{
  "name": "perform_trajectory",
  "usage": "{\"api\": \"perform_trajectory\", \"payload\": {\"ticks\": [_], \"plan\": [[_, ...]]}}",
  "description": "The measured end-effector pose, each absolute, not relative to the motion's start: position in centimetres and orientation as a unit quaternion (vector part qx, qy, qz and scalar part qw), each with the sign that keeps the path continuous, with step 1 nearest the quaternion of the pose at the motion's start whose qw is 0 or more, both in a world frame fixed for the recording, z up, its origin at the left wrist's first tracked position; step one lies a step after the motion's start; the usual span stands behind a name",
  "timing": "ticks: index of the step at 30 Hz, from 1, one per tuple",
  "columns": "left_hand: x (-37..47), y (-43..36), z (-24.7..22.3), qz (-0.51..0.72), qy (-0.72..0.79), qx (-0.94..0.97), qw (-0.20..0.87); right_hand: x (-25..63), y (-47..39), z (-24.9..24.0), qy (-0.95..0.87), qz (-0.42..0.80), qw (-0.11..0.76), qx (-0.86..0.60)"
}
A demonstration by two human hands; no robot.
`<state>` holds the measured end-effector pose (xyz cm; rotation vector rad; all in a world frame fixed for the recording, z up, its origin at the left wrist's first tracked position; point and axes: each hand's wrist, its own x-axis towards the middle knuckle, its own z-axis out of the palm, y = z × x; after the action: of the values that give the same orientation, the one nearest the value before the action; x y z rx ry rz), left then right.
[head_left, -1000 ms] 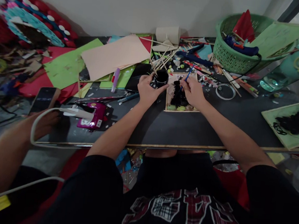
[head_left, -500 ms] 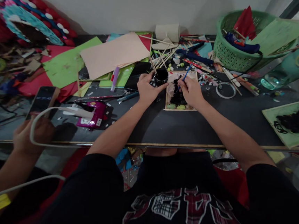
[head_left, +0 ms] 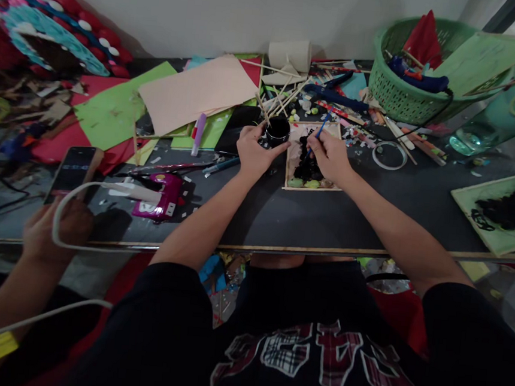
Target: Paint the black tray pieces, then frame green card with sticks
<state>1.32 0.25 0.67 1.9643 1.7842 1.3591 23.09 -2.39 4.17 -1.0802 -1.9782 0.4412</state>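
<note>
- Clamping round a dark jar (head_left: 277,136) in the head view, there's the left hand (head_left: 255,155), thumb across the near side, the jar just left of a framed panel (head_left: 294,153) on the bench (head_left: 282,219).
- Right hand (head_left: 331,158) now, fingers pinched together on a slim blue tool (head_left: 323,126), slanting down over the panel's black patch (head_left: 307,170) (its tip is lost against all that black).
- Out to the right, a clear round lid (head_left: 389,156), then a green board (head_left: 484,228) bearing more black, with a green basket (head_left: 396,94) behind.
- Over left, a pink sheet (head_left: 198,95) lies across green paper (head_left: 111,108), and another person's hand (head_left: 59,224) is at a phone (head_left: 73,171).
</note>
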Motion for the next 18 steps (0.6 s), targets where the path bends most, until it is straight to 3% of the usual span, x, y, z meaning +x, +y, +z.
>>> {"api": "perform_trajectory", "payload": {"ticks": [12, 15, 18], "plan": [[1.36, 0.27, 0.62, 0.457, 0.593, 0.661, 0.06, 23.14, -2.16, 4.26, -0.774, 0.135, 0.43, -0.445], [1.34, 0.23, 0.65, 0.458, 0.589, 0.663, 0.064, 23.23, -2.12, 4.27, -0.781, 0.18, 0.405, -0.439], [1.3, 0.21, 0.65, 0.458, 0.585, 0.666, 0.066, 23.25, -2.12, 4.27, -0.789, 0.151, 0.396, -0.445]]}}
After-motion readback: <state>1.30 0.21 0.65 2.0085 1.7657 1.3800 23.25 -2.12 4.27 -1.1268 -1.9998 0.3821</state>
